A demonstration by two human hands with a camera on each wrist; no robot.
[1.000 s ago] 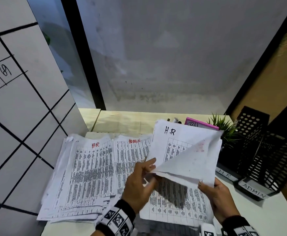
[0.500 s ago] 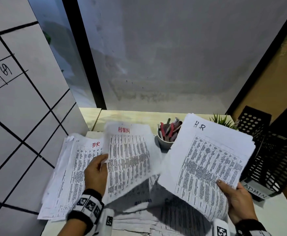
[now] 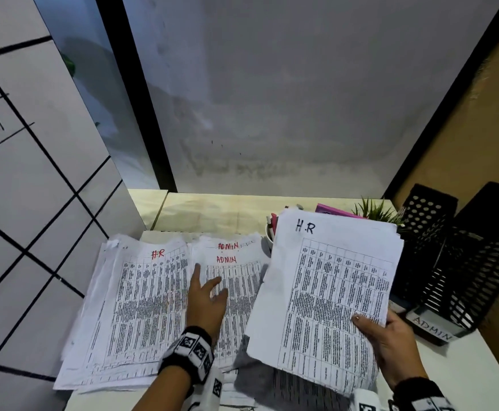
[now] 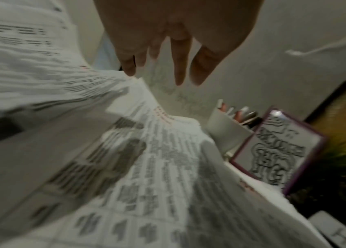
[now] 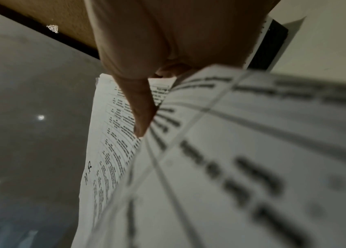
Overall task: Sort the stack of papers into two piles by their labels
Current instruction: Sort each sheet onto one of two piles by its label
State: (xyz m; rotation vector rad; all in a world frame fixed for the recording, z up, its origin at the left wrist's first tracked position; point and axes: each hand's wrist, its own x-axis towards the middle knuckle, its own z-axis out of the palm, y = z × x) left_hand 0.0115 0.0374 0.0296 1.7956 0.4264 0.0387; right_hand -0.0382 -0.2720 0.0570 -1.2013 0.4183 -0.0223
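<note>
Head view looks down at a white surface (image 3: pixel 485 369) tucked into a corner, with a pale wood strip (image 3: pixel 212 212) running along the back where it meets a big grey wall panel (image 3: pixel 301 99). To the left is a white board with black grid lines (image 3: pixel 34 203) and some handwritten numbers, and on the right there's a tan wall (image 3: pixel 464 137). Two piles sit side by side on the surface: the HR pile (image 3: pixel 141 304) on the left with a red label on top, and the ADMIN pile (image 3: pixel 242 280) just right of it, edges overlapping a bit. The left hand (image 3: pixel 206 301) is flat over the ADMIN pile near the seam between the two, fingers (image 4: pixel 180 63) straight and a little spread, not gripping anything; the left wrist view is blurry but shows the same. The right hand (image 3: pixel 387 339) holds the remaining stack of papers (image 3: pixel 331 292) up off the surface, tilted, with a black "H.R" on its top sheet. The thumb (image 5: pixel 138 107) presses on top near the lower right corner and the other fingers are hidden under the sheets, so it's a pinch on the stack. Behind the stack there's a white cup of pens (image 3: pixel 272 229), a purple-framed card (image 4: pixel 278 151) and a small green plant (image 3: pixel 375 210). Two black mesh file holders (image 3: pixel 464 262) stand at the far right, the nearer one tagged ADMIN.
</note>
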